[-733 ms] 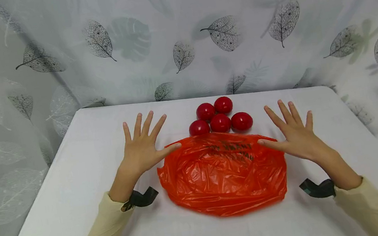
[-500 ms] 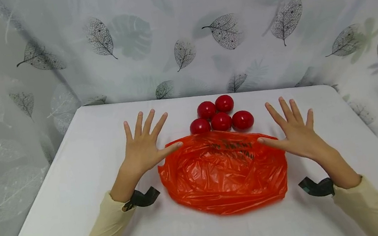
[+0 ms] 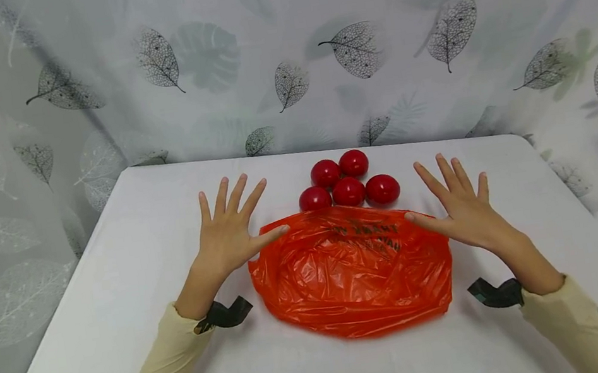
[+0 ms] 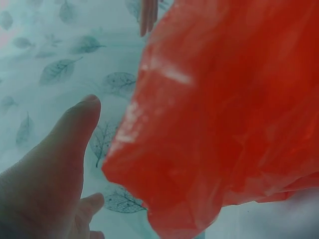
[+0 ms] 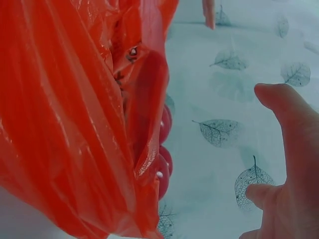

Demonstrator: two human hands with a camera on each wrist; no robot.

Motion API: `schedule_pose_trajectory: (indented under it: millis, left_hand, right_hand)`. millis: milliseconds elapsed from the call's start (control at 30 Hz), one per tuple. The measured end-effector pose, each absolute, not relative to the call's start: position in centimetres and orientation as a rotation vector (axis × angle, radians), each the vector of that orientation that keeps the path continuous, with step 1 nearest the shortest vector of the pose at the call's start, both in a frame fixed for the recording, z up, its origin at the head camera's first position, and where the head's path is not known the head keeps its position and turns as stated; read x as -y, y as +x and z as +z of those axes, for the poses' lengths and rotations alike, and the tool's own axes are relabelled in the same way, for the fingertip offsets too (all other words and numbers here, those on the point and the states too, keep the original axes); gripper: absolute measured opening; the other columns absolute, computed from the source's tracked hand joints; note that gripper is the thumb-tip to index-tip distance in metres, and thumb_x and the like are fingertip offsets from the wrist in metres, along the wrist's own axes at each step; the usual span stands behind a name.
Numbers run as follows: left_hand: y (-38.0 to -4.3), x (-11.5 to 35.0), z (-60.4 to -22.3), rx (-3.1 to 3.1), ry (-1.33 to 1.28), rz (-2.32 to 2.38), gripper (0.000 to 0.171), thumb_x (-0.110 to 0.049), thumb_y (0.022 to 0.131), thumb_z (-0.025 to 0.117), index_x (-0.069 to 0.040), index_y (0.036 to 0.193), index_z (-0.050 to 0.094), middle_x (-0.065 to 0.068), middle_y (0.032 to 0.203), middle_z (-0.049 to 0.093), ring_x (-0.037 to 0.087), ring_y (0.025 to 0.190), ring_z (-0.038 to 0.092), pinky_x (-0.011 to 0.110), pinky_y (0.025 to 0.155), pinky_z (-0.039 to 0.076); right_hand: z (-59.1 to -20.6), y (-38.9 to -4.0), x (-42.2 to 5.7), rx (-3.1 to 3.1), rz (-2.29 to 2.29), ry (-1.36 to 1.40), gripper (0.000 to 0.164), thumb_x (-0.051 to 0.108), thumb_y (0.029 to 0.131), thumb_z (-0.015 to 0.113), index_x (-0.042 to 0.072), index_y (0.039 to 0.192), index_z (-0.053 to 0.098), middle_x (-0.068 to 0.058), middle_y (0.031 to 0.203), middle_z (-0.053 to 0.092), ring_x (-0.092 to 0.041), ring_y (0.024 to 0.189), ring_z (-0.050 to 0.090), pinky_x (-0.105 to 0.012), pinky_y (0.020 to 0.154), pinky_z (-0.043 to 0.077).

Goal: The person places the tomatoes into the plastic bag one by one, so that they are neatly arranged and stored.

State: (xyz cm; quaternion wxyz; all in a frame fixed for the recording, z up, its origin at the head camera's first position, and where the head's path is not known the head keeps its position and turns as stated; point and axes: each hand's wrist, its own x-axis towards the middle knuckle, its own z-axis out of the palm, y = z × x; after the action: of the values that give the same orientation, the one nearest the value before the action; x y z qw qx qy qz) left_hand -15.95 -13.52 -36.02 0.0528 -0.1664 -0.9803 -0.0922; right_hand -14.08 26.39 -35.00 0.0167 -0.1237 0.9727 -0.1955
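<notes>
A crinkled red-orange plastic bag (image 3: 352, 281) with dark print lies on the table, its mouth toward the back. Fingers spread, my left hand (image 3: 224, 238) is held over the bag's left side; the thumb overlaps the bag's edge in the head view. On the other side my right hand (image 3: 466, 211) is spread likewise, thumb pointing inward across the bag's right edge. Both hands hold nothing. In the left wrist view a gap shows between the thumb (image 4: 70, 134) and the bag. Several glossy, dark-red round things (image 3: 349, 192) sit grouped just behind the bag.
A white-covered table (image 3: 97, 342) carries everything. Behind it and at its sides hangs a pale curtain (image 3: 231, 113) with a leaf print. A dark curved piece (image 3: 227, 313) juts from the left wrist, and a similar dark piece (image 3: 496, 292) from the right.
My right hand has shifted slightly inward, to the left. The left hand, bag and red round things keep their places, apart from a small shift of the whole head view.
</notes>
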Motion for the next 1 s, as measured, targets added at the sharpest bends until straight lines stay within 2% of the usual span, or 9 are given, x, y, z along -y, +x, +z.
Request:
schedule_pose_trajectory:
  millis: [367,600,800,1000]
  left_hand:
    - [-15.7,13.4,-36.9,2.943,-0.555,-0.325,0.089,-0.07,0.084,0.051,-0.029,0.157,0.02,0.008,0.163,0.013,0.036,0.149,0.002,0.065,0.114,-0.005]
    - [-15.6,13.4,-36.6,2.899,-0.543,-0.412,0.088,-0.068,0.084,0.054,-0.029,0.156,0.021,0.008,0.162,0.018,0.035,0.149,0.007,0.065,0.115,0.0]
    - [-14.8,13.4,-36.6,2.858,-0.471,-0.541,0.083,-0.063,0.087,0.055,-0.027,0.155,0.025,0.012,0.157,0.028,0.036,0.145,0.022,0.063,0.115,0.015]
    - [-13.4,13.3,-36.9,2.796,-0.45,-0.77,0.07,-0.054,0.09,0.057,-0.02,0.149,0.039,0.012,0.148,0.044,0.034,0.133,0.044,0.059,0.105,0.038]
  right_hand:
    - [-34.7,-14.4,-26.0,-3.027,-0.663,-0.417,0.091,0.054,0.088,0.058,0.023,0.158,0.008,-0.021,0.162,-0.007,-0.046,0.145,-0.011,-0.074,0.103,-0.018]
    - [-33.9,-14.9,-26.0,-2.998,-0.787,-0.508,0.085,0.045,0.09,0.058,0.02,0.158,0.014,-0.021,0.162,0.002,-0.047,0.146,-0.003,-0.078,0.104,-0.001]
    - [-33.5,-14.8,-25.7,-2.914,-0.886,-0.494,0.081,0.041,0.091,0.059,0.02,0.157,0.017,-0.018,0.162,0.002,-0.046,0.146,0.003,-0.083,0.095,0.021]
    - [-33.4,-14.9,-25.8,-2.873,-1.021,-0.477,0.077,0.031,0.09,0.064,0.01,0.154,0.027,-0.021,0.16,0.008,-0.048,0.142,0.017,-0.076,0.098,0.029]
